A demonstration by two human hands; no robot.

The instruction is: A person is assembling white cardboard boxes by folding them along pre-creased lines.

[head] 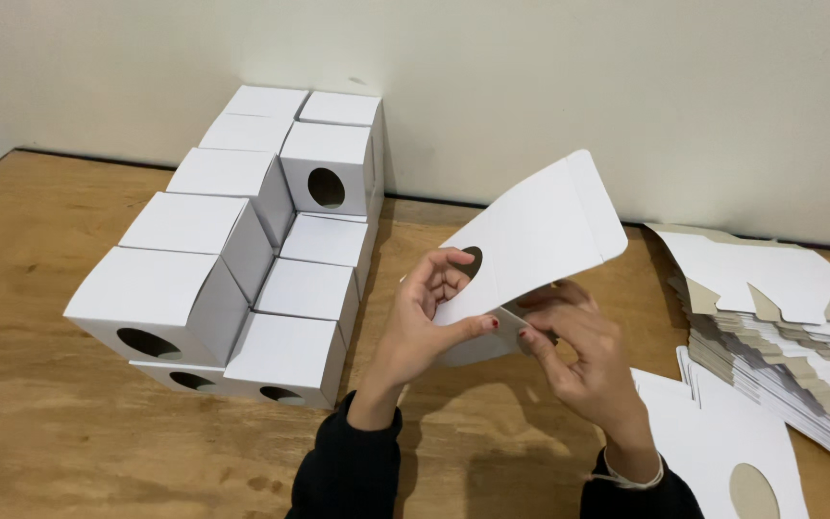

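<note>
Nearest the lens, my two dark sleeves enter from the bottom edge, and beside the right one a loose flat white card blank with a round brown hole point(737, 461) lies on the wooden table point(40, 423). Above the table I hold one flat, unfolded white cardboard box blank with a round cut-out point(530, 245). Its long axis runs diagonally, from the lower end near my hands up to the rounded flap pointing toward the upper right and the pale wall point(626, 86); its white face is turned toward me. My left hand point(425, 322) is clamped on the lower left edge of the blank, thumb in front and fingers curled behind, next to the cut-out. My right hand point(578, 351) is pinched on a lower flap under the blank, fingertips closed together on the card. To the left, clear of my hands, a stepped stack of assembled white cube boxes with round holes point(242, 259) stands against the wall. At the right edge, a fanned pile of flat white and grey blanks point(790, 317) rests on the table, well apart from the assembled boxes.
</note>
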